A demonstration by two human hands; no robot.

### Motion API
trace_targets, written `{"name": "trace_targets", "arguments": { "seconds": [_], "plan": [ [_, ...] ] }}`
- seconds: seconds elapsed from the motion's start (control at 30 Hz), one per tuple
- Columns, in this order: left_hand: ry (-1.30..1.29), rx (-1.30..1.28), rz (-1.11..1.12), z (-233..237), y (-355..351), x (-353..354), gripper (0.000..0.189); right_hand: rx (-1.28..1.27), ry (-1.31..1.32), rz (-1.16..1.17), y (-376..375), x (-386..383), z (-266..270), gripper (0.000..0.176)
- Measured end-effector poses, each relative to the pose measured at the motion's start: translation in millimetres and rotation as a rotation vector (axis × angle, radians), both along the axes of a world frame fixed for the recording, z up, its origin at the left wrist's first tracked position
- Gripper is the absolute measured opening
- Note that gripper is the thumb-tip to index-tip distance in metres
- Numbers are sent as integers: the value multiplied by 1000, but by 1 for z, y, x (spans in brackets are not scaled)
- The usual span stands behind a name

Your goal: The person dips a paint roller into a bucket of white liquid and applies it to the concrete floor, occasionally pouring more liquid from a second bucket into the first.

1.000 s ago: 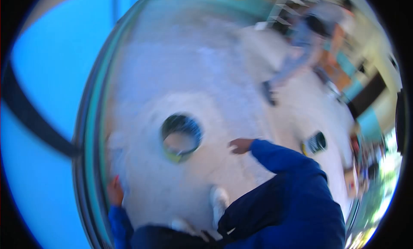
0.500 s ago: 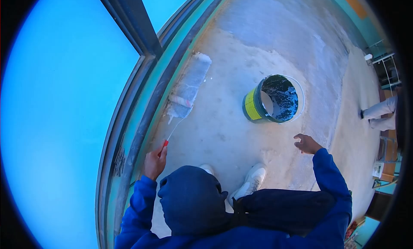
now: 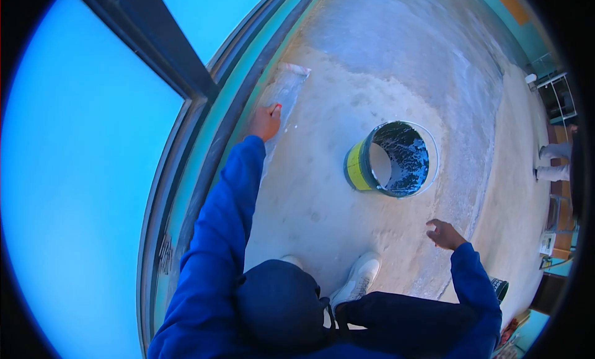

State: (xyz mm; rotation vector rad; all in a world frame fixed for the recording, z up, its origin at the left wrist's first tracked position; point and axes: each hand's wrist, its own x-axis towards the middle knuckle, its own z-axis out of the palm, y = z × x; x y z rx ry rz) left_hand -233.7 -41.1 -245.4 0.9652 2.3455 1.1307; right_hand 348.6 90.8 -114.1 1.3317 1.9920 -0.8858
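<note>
My left hand (image 3: 265, 122) is closed round the red handle of a paint roller (image 3: 296, 68), whose roller head lies on the floor at the far end of a wet pale strip (image 3: 286, 89). The wrist hides most of the handle. That strip runs along the foot of the window frame. Held over the floor to the right, my right hand (image 3: 445, 234) has loosely bent fingers with a gap between them and nothing in it. Between both hands and farther forward stands a dark bucket (image 3: 357, 167) with a yellow label, pale paint inside and a wire handle.
A dark metal window frame (image 3: 204, 105) with a low sill edges the floor on the left. My white shoe (image 3: 361, 277) is planted below the bucket. A person's legs (image 3: 556, 163) stand at the far right, near racks. Another dark container (image 3: 499, 289) shows beside my right sleeve.
My left hand has pushed the roller forward along the window edge, to the far end of the strip. My right hand sits slightly lower in view. The other person's legs have shifted right.
</note>
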Motion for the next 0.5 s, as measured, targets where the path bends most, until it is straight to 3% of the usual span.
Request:
{"name": "trace_targets", "arguments": {
  "seconds": [0.27,0.37,0.5],
  "plan": [
    [-66,-91,25,-34,151,-62,33,0,-52,-45,-17,41,-6,43],
    [-191,-170,72,22,171,-55,31,-43,-79,-85,-22,41,-2,44],
    [-281,-82,93,11,180,-69,30,-48,-78,-81,-27,52,-10,44]
  ]
}}
